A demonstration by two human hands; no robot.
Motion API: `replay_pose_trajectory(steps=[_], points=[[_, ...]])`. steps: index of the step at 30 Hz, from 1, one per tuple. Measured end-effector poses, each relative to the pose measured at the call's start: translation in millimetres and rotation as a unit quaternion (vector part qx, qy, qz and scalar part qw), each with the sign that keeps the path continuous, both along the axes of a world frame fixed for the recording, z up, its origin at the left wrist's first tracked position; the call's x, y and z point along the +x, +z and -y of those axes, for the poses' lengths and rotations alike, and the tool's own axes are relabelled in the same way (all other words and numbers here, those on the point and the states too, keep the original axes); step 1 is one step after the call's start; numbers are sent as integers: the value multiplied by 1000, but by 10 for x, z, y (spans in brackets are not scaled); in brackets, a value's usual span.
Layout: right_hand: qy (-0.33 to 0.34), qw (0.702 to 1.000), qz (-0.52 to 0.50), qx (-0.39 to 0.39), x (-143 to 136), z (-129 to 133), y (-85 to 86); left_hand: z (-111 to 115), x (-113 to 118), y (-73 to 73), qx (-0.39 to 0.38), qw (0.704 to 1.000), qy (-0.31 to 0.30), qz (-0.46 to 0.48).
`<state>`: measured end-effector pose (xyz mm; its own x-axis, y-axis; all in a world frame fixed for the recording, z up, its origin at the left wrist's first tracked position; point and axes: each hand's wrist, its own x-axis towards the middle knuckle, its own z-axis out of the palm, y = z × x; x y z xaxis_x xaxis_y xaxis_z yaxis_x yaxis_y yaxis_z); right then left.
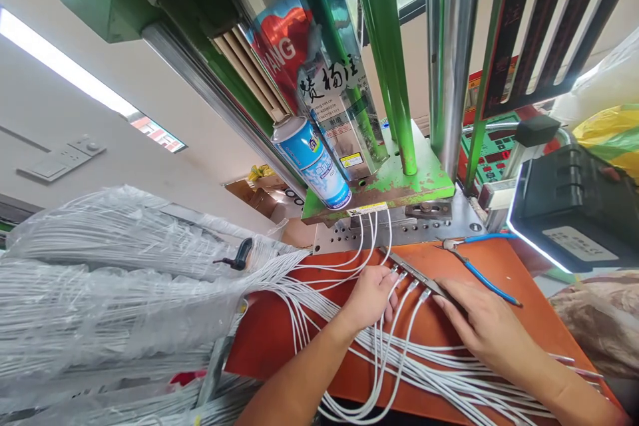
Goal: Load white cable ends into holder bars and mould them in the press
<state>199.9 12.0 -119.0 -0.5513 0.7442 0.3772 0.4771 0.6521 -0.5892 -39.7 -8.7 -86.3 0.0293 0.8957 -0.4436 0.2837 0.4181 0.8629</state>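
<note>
A narrow metal bar lies at a slant over the orange work surface, with several white cables plugged along its near edge. My right hand grips the bar's right end, thumb on the near side. At the bar's left part, my left hand has its fingers closed around a white cable near its connector. Two more connectors sit in the bar between my hands. Many white cables run across the surface beneath my wrists. Three white cables come out from under the green machine plate.
The green press stands behind the bar, a blue spray can on its plate. Blue-handled pliers lie at the right, near a black lamp. Plastic-wrapped cable bundles fill the left. The orange surface ends at the lower left.
</note>
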Motion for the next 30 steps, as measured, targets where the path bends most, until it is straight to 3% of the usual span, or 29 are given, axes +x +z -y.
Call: replay_pose_trajectory(steps=[4,11,19,24,26,30], points=[[-1,1000,-4,-4,-1,2,-1,2,-5,7,9,999,-10,-43],[9,1000,-2,-3,-12,4,58,-46,-95,136,10,990,-80,-115],[44,999,-2,-6,8,-21,75,-119,-78,200,106,950,-106,-273],[30,999,-1,-24,22,-40,6,-123,-72,301,112,934,-121,-317],[16,999,1,-29,12,-38,-12,-45,-22,395,127,916,-103,-368],[23,999,4,-32,-4,-32,-21,236,220,514,213,833,-95,-501]])
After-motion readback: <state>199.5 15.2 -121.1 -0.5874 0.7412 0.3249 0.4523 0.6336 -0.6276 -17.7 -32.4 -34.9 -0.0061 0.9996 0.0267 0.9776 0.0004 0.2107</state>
